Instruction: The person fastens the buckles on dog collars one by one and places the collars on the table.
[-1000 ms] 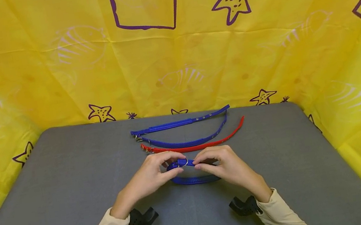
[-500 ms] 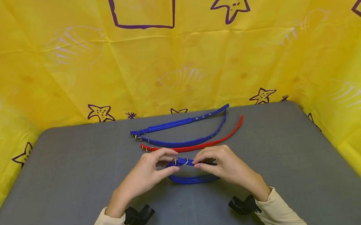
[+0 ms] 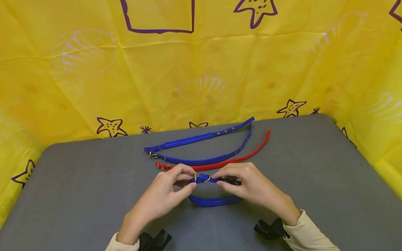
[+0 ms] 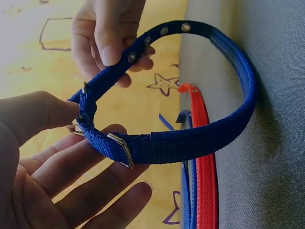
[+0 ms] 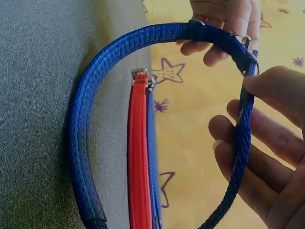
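Note:
A blue dog collar (image 3: 216, 201) is bent into a closed loop between the two hands, its padded part hanging low over the table. My left hand (image 3: 162, 192) pinches it at the metal buckle (image 4: 75, 129), thumb on one side and fingers behind. My right hand (image 3: 252, 181) pinches the strap (image 5: 243, 138) between thumb and fingertips, just right of the D-ring (image 3: 207, 177). Eyelets (image 4: 186, 27) run along the strap on the right hand's side. In the left wrist view a rectangular metal keeper (image 4: 125, 150) crosses the strap near the left fingers.
Beyond the hands, a red collar (image 3: 226, 162) lies stretched out on the grey table (image 3: 90, 195). Behind it are two blue collars (image 3: 187, 140), meeting near their ends. A yellow patterned cloth (image 3: 191, 65) stands around the back and sides.
My left fingers have shifted left from beside the D-ring to the buckle and now pinch there. The right hand has stayed nearly in place, still pinching the strap.

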Demonstrator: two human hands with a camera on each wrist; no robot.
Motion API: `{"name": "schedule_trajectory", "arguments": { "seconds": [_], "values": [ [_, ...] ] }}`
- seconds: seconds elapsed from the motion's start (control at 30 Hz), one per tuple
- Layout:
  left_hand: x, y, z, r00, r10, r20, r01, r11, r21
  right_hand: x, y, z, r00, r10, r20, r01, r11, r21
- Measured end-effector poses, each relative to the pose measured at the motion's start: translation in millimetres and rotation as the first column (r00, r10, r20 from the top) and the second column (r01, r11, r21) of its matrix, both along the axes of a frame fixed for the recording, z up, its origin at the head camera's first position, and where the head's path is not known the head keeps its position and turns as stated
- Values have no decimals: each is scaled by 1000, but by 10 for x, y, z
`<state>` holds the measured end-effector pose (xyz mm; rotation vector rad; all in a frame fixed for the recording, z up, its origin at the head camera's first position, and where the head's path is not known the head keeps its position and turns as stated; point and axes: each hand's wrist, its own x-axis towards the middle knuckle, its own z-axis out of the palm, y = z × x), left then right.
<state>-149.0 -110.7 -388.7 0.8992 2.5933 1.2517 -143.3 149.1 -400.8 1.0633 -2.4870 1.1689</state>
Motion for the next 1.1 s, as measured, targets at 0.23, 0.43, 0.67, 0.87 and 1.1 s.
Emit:
{"name": "schedule_trajectory", "arguments": {
  "seconds": [0.23, 0.43, 0.67, 0.87, 1.1],
  "values": [
    [17, 37, -15, 999, -21, -29, 21, 1000, -3, -6, 3, -23, 997, -8, -74, 8, 1000, -10],
    [23, 60, -33, 998, -40, -47, 40, 999, 12, 5, 7, -30, 998, -16, -64, 15, 1000, -20],
    [30, 74, -44, 998, -41, -48, 43, 999, 30, 21, 3, -5, 999, -25, -32, 24, 999, -33],
    [33, 79, -59, 998, -40, -51, 41, 999, 28, 23, -1, -7, 999, -25, -27, 24, 999, -34],
    [40, 101, -64, 997, -52, -58, 53, 998, 19, 25, 6, -22, 999, -18, -39, 18, 1000, -11]
  ]
}}
